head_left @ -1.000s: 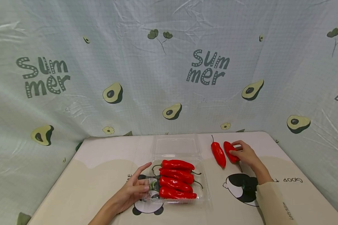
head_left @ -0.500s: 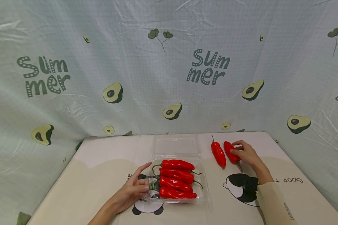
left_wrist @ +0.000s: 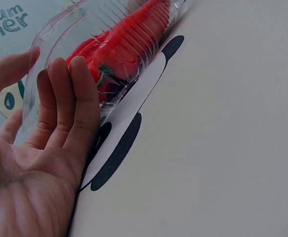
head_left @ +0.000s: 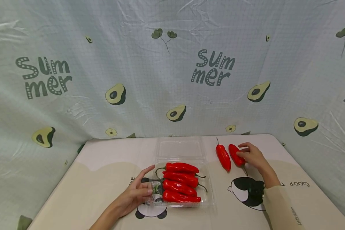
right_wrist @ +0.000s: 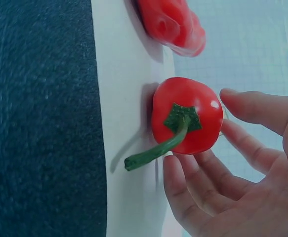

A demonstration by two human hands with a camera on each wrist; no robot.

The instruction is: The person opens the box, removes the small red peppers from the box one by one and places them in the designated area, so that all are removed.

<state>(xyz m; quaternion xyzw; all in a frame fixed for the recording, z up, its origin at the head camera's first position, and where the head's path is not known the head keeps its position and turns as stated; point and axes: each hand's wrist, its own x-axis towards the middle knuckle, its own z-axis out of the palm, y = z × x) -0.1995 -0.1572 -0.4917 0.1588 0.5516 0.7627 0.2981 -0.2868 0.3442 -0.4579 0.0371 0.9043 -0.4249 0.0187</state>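
Note:
Several red peppers (head_left: 179,187) lie in a clear plastic clamshell box (head_left: 208,198) on the table. The fingers of my left hand (head_left: 133,193) rest nearly straight against its left wall, with the thumb by the rim in the left wrist view. To the right of the box, two more red peppers lie side by side. Around the right-hand pepper (head_left: 235,154) my right hand (head_left: 253,156) is spread loosely, thumb on one side and fingers on the other. In the right wrist view that pepper (right_wrist: 183,94) points its green stem at the camera; firm contact cannot be told.
The other loose pepper (head_left: 223,158) lies just left of the right hand's pepper. The box's clear lid (head_left: 179,148) is folded back behind it. A patterned cloth (head_left: 143,70) hangs behind the table (head_left: 103,188).
My right hand's thumb has drawn back slightly to the right, baring more of the pepper near it. That pepper and my left hand show no clear movement.

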